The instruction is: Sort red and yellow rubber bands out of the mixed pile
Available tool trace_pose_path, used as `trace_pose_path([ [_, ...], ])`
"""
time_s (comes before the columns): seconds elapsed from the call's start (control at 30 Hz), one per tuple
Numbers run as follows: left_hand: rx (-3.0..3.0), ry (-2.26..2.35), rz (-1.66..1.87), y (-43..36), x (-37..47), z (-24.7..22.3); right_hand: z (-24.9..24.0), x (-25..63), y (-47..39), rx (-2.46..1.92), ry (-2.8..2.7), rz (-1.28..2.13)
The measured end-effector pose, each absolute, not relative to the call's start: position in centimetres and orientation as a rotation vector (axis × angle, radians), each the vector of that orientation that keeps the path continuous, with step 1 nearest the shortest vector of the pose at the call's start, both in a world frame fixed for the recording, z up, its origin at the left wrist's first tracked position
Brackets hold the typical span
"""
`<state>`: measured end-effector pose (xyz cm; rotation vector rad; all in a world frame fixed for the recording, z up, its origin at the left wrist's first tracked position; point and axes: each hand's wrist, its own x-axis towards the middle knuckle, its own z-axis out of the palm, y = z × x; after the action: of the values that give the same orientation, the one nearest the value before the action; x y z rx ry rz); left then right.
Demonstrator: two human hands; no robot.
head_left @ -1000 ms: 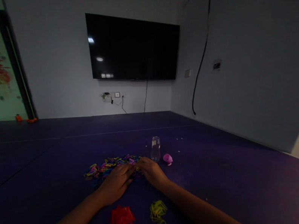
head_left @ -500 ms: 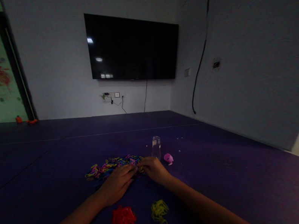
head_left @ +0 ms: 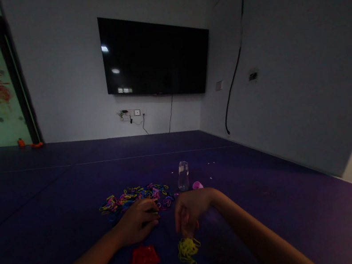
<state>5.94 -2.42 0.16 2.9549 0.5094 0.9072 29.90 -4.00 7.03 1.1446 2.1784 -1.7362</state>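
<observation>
A loose heap of multicoloured rubber bands [head_left: 129, 197] lies on the dark purple surface. My left hand [head_left: 139, 221] rests at its near edge, fingers curled toward the thumb; a faint yellowish bit shows between them, too small to make out. My right hand [head_left: 191, 212] is bent downward, with its bunched fingertips at the top of a small pile of yellow rubber bands [head_left: 188, 250]. Those fingertips are partly hidden and blurred, so what they pinch is unclear. Nearer my left forearm lies a pile of red rubber bands [head_left: 145, 263].
Beyond my right hand stands a clear bottle [head_left: 183, 176], with a pink object [head_left: 197, 185] beside it, partly hidden by the hand. Small white bits dot the purple surface [head_left: 276, 205]. A television [head_left: 156, 54] hangs on the far wall, and a black cable [head_left: 235, 65] runs down the right wall.
My right hand has moved from the multicoloured heap back toward me, down to the yellow pile. My left hand stays near the heap, its fingers now more curled.
</observation>
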Motion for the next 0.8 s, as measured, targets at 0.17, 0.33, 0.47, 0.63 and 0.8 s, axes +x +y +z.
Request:
trace_pose_path([
  [0.17,2.93,0.553,0.943,-2.8,6.1,0.8,7.3,30.2,-4.0,1.286,2.401,-1.737],
  [0.33,2.948,0.601,0.892,-2.9,6.2,0.9,5.4,29.7,-2.0,1.632,2.868,-1.458],
  [0.47,2.94,0.647,0.929,-2.8,6.2,0.5,2.8,29.3,-0.4,1.948,3.221,-0.711],
  [0.63,2.934,0.677,0.971,-2.7,6.3,0.3,0.3,28.9,-0.4,1.706,3.391,-0.251],
  [0.8,2.925,0.709,1.035,-2.7,6.4,0.1,-1.8,28.6,-0.7,1.74,3.267,-0.007],
])
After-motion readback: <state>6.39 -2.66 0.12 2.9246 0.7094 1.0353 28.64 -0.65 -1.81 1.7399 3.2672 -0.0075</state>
